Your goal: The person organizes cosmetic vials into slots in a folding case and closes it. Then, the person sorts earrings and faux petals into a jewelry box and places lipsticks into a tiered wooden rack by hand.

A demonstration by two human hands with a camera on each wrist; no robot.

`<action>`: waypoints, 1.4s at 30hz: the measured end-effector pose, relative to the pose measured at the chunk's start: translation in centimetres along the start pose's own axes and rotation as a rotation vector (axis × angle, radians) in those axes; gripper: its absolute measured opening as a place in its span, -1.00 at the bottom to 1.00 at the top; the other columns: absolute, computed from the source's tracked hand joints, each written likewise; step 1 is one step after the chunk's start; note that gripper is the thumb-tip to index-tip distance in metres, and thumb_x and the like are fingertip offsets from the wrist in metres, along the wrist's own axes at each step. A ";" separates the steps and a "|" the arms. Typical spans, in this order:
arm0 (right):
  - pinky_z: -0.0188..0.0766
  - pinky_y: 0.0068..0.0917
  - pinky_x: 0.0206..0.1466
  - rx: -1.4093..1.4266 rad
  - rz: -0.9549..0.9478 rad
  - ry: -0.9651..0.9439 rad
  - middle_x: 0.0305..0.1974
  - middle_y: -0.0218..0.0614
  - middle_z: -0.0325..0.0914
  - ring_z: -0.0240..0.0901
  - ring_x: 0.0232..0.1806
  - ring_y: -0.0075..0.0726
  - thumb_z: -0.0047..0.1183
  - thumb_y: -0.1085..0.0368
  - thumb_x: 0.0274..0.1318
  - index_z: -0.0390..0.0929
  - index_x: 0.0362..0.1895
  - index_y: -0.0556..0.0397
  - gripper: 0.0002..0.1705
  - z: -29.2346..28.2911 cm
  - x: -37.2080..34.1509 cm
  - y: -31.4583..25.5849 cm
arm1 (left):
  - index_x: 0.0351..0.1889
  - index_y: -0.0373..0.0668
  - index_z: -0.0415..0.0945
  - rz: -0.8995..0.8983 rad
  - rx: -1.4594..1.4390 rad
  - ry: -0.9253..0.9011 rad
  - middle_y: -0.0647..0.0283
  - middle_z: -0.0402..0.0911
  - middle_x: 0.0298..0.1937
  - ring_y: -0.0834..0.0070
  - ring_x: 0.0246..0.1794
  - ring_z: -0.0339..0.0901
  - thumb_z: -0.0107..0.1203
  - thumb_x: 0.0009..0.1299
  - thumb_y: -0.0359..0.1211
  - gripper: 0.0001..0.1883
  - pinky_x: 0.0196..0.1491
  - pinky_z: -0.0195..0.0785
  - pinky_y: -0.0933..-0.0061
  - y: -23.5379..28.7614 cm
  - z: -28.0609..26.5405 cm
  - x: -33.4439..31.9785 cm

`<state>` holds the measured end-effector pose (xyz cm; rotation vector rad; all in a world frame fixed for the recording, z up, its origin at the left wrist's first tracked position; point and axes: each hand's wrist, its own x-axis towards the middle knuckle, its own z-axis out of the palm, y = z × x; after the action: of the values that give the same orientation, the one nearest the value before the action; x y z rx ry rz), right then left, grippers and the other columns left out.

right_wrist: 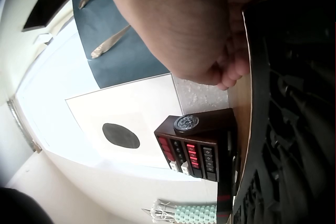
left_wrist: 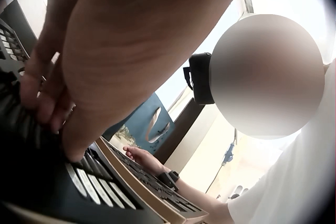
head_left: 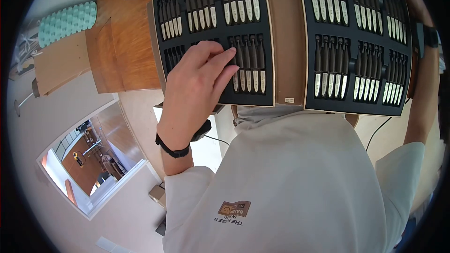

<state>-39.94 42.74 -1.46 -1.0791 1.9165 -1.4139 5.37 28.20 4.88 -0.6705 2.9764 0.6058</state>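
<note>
A two-panel case (head_left: 288, 42) holds rows of dark, bottle-shaped pieces with silver tips (head_left: 243, 7). Over its left panel, my left hand (head_left: 190, 86) has bent fingers, with thumb and index fingertips around the leftmost piece of the lower right group; whether they pinch it is unclear. The hand covers part of the neighbouring group. In the left wrist view, the left hand's fingers (left_wrist: 50, 100) reach down among the pieces (left_wrist: 94, 184). Beyond the right panel, my right hand (left_wrist: 144, 160) lies loosely curled by the case's outer edge; in the right wrist view its fingertips (right_wrist: 231, 74) are beside that edge.
The case lies on a wooden table (head_left: 124, 42). A green bumpy object (head_left: 68, 23) and brown cardboard (head_left: 63, 68) are at the left. A dark box with red and black blocks (right_wrist: 191, 145), a white panel (right_wrist: 118, 124) and a blue bag (right_wrist: 113, 35) stand beyond the case.
</note>
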 end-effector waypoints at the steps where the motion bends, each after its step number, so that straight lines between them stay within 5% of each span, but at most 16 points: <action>1: 0.40 -0.67 -0.13 -0.061 0.046 0.005 -0.27 -0.59 0.56 0.40 -0.27 -0.70 -0.03 0.11 0.61 0.69 0.04 0.08 -0.65 0.4 -0.3 -0.5 | 0.12 -0.25 0.69 0.057 0.060 0.053 0.18 0.60 -0.05 0.29 -0.18 0.61 0.35 0.37 -0.47 -0.66 -0.17 0.50 0.36 0.4 0.3 0.0; 9: 0.40 -0.67 -0.11 -0.246 -0.056 0.086 -0.27 -0.59 0.56 0.41 -0.27 -0.70 -0.04 0.10 0.62 0.69 0.04 0.08 -0.64 1.4 -1.1 -1.1 | 0.07 -0.33 0.67 0.042 0.111 0.180 0.11 0.58 0.01 0.16 -0.09 0.61 0.31 0.35 -0.54 -0.69 -0.06 0.51 0.25 1.4 2.0 -0.9; 17: 0.40 -0.67 -0.11 -0.051 0.031 -0.007 -0.28 -0.59 0.54 0.39 -0.27 -0.69 -0.05 0.12 0.62 0.69 0.05 0.09 -0.65 -0.1 0.0 0.3 | 0.13 -0.27 0.63 0.244 0.471 0.022 0.20 0.60 0.00 0.26 -0.04 0.60 0.29 0.37 -0.44 -0.64 0.00 0.49 0.23 1.3 0.5 -0.2; 19: 0.54 -0.43 -0.04 0.057 -0.070 -0.023 -0.15 -0.22 0.72 0.60 -0.19 -0.39 0.08 0.26 0.51 0.71 0.11 0.23 -0.68 -0.8 0.6 1.3 | 0.14 -0.27 0.63 0.243 0.484 0.027 0.19 0.60 0.00 0.26 -0.04 0.60 0.29 0.37 -0.44 -0.63 0.00 0.49 0.22 1.3 0.6 -0.3; 22: 0.53 -0.45 -0.05 0.112 -0.082 -0.026 -0.15 -0.22 0.72 0.59 -0.20 -0.40 0.09 0.27 0.51 0.71 0.10 0.23 -0.69 -1.1 0.8 1.9 | 0.15 -0.28 0.63 0.233 0.462 0.063 0.17 0.60 0.01 0.23 -0.01 0.59 0.29 0.36 -0.45 -0.62 0.02 0.49 0.21 1.6 1.4 -0.8; 23: 0.53 -0.45 -0.05 0.109 -0.075 -0.017 -0.15 -0.22 0.72 0.59 -0.20 -0.40 0.09 0.27 0.51 0.71 0.10 0.23 -0.69 -0.4 0.4 1.0 | 0.16 -0.29 0.62 0.215 0.426 0.095 0.16 0.60 0.03 0.20 0.02 0.59 0.29 0.36 -0.45 -0.61 0.04 0.50 0.19 1.7 1.9 -1.1; 25: 0.39 -0.66 -0.12 -0.158 0.043 0.112 -0.28 -0.59 0.54 0.39 -0.26 -0.69 -0.05 0.13 0.62 0.69 0.04 0.09 -0.65 1.2 -0.5 -0.9 | 0.16 -0.33 0.61 0.196 0.380 0.122 0.14 0.58 0.07 0.21 0.07 0.58 0.29 0.34 -0.46 -0.59 0.08 0.49 0.20 2.2 2.6 -2.2; 32: 0.39 -0.65 -0.13 -0.304 -0.093 0.101 -0.28 -0.58 0.53 0.39 -0.26 -0.69 -0.05 0.14 0.62 0.69 0.03 0.08 -0.66 2.3 -1.6 -1.8 | 0.15 -0.30 0.65 0.083 0.203 0.158 0.10 0.61 0.22 0.10 0.17 0.57 0.33 0.31 -0.49 -0.59 0.18 0.48 0.15 3.8 4.0 -6.1; 38: 0.39 -0.65 -0.13 -0.093 0.046 0.025 -0.29 -0.58 0.53 0.39 -0.26 -0.70 -0.05 0.13 0.62 0.69 0.03 0.08 -0.66 0.1 0.1 0.2 | 0.15 -0.27 0.68 -0.011 0.161 0.243 0.14 0.66 0.21 0.14 0.16 0.59 0.38 0.27 -0.46 -0.56 0.19 0.48 0.20 4.6 5.3 -6.9; 40: 0.54 -0.46 -0.06 0.058 -0.081 -0.037 -0.16 -0.23 0.72 0.59 -0.20 -0.41 0.10 0.27 0.50 0.71 0.09 0.23 -0.70 -0.8 0.6 1.4 | 0.14 -0.27 0.68 -0.022 0.102 0.234 0.14 0.68 0.20 0.14 0.15 0.60 0.39 0.26 -0.46 -0.56 0.18 0.49 0.20 4.6 4.8 -6.5; 42: 0.54 -0.46 -0.06 0.070 -0.059 -0.024 -0.18 -0.24 0.72 0.58 -0.21 -0.42 0.10 0.27 0.50 0.71 0.08 0.23 -0.70 -0.8 0.4 1.6 | 0.13 -0.26 0.69 -0.043 0.057 0.232 0.15 0.69 0.19 0.13 0.14 0.61 0.40 0.25 -0.47 -0.56 0.17 0.50 0.20 4.1 4.3 -6.5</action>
<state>-41.32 43.04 -2.67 -1.1226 1.8183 -1.4824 9.28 35.86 3.16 -0.8533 3.1658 0.4678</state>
